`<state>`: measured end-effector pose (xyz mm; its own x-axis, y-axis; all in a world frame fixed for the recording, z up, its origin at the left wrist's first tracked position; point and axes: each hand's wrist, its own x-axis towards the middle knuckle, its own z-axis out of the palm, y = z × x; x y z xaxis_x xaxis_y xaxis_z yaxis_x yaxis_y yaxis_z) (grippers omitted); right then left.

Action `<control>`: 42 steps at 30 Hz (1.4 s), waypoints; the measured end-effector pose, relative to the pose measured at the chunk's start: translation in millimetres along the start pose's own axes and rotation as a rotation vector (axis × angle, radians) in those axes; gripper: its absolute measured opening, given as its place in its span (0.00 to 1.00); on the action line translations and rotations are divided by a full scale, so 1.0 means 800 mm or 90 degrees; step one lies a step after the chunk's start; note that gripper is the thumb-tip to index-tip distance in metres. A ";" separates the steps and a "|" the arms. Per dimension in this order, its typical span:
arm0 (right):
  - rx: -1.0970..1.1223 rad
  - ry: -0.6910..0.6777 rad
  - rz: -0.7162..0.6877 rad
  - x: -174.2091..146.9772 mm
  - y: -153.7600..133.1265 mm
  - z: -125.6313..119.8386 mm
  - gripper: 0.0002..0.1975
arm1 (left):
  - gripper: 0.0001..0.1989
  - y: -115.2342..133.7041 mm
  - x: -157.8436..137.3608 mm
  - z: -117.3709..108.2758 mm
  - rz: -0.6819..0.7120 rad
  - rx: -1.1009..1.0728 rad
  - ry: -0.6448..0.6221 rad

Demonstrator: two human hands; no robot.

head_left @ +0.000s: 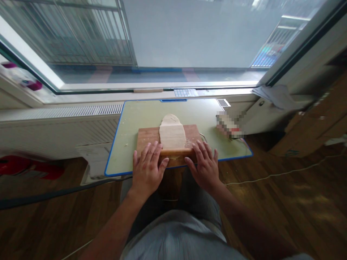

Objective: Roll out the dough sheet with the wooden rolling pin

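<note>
A wooden rolling pin (176,152) lies crosswise over the near end of a long, oval sheet of dough (172,133). My left hand (148,164) is on the pin's left end, fingers over the far side and thumb on the near side. At the right end, my right hand (205,161) holds it the same way. Both hands cover the pin's ends. Under the dough is a wooden cutting board (148,135), lightly floured; the dough's far tip reaches past its back edge. A metal loop handle (202,137) shows at the board's right side.
The cutting board rests on a pale green tabletop (127,126) with a blue rim. A partly pixelated package (230,126) lies at its right. Beyond are a radiator (62,133) and a window sill (114,97). A cardboard box (311,122) stands right; a cable (268,177) crosses the floor.
</note>
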<state>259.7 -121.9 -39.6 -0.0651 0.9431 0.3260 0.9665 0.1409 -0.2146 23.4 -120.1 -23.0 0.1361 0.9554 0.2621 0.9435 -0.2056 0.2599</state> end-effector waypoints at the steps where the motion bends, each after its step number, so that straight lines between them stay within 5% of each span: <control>1: -0.011 -0.011 0.005 0.009 -0.001 0.001 0.31 | 0.32 0.000 0.008 0.001 -0.005 0.004 -0.005; 10: -0.005 -0.113 0.055 0.099 -0.006 0.000 0.33 | 0.33 -0.007 0.096 0.007 -0.039 0.032 -0.059; 23: -0.013 -0.113 0.109 0.177 -0.011 0.009 0.36 | 0.32 -0.014 0.185 0.017 -0.105 0.041 -0.104; 33: -0.020 -0.093 0.065 0.116 -0.006 0.011 0.32 | 0.31 -0.008 0.140 0.014 -0.055 0.069 -0.031; 42: -0.024 -0.080 0.033 0.079 -0.001 0.003 0.30 | 0.32 -0.008 0.089 0.011 -0.040 0.034 -0.074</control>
<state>254.0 -61.7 -20.7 -0.0432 0.9796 0.1963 0.9777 0.0819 -0.1934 29.5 -49.2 -14.1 0.1074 0.9848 0.1363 0.9654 -0.1361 0.2223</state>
